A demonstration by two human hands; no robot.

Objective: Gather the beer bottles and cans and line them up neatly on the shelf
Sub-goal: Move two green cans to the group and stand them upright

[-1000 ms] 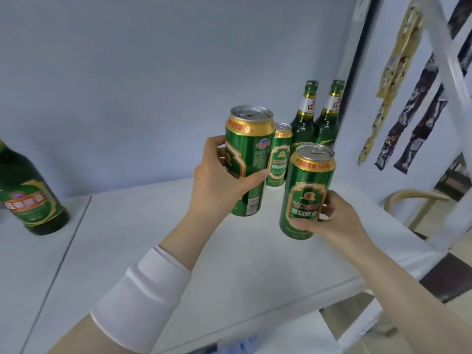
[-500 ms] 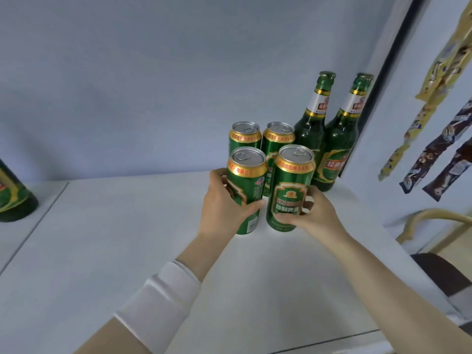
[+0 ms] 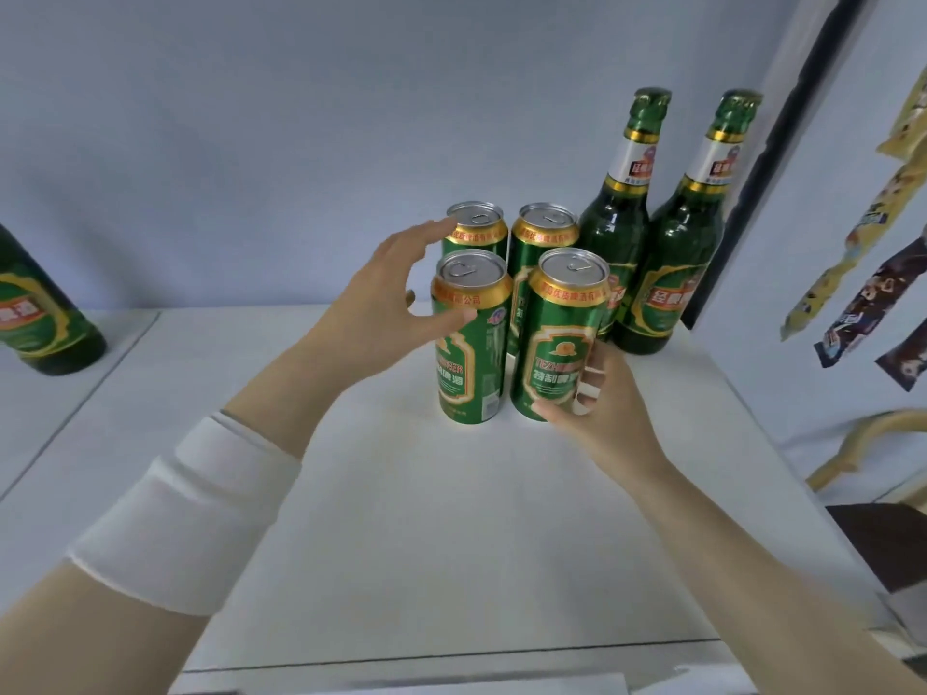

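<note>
Several green beer cans stand in a block on the white shelf (image 3: 401,519): a front left can (image 3: 471,338), a front right can (image 3: 557,338), and two behind, a back left can (image 3: 476,225) and a back right can (image 3: 544,233). Two green bottles, one (image 3: 617,218) beside the other (image 3: 687,243), stand upright at the right by the wall. My left hand (image 3: 381,313) hovers spread beside the front left can, thumb tip near its side. My right hand (image 3: 597,408) wraps the lower part of the front right can.
Another green bottle (image 3: 40,313) stands at the far left on the neighbouring shelf section, past a seam. Snack packets (image 3: 863,303) hang at the right beyond a dark upright. The shelf's front edge runs near the bottom of the view.
Both cans came down from the air onto the shelf in front of the two back cans. My left hand has let go of its can and spread its fingers; my right hand still grips its can.
</note>
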